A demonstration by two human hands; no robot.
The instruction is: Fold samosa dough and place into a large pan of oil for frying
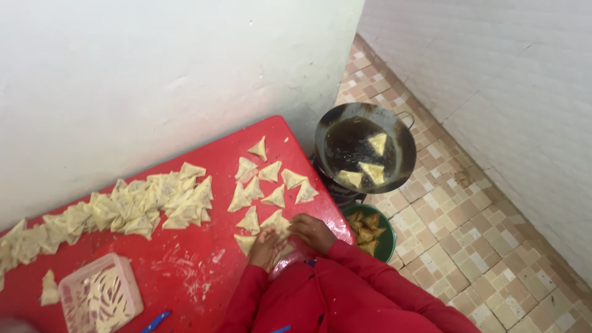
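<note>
Nearest the camera, red sleeves lead to the left hand [266,245] and right hand [312,232], both at the near edge of the red table [185,271], fingers curled loosely around one raw triangular pastry [279,223]. Judged soft, light and easily torn, it is best held by its sealed edges. Far right, a pan [365,147] of oil holds three pastries; a green bowl [387,243] holds fried ones.
</note>
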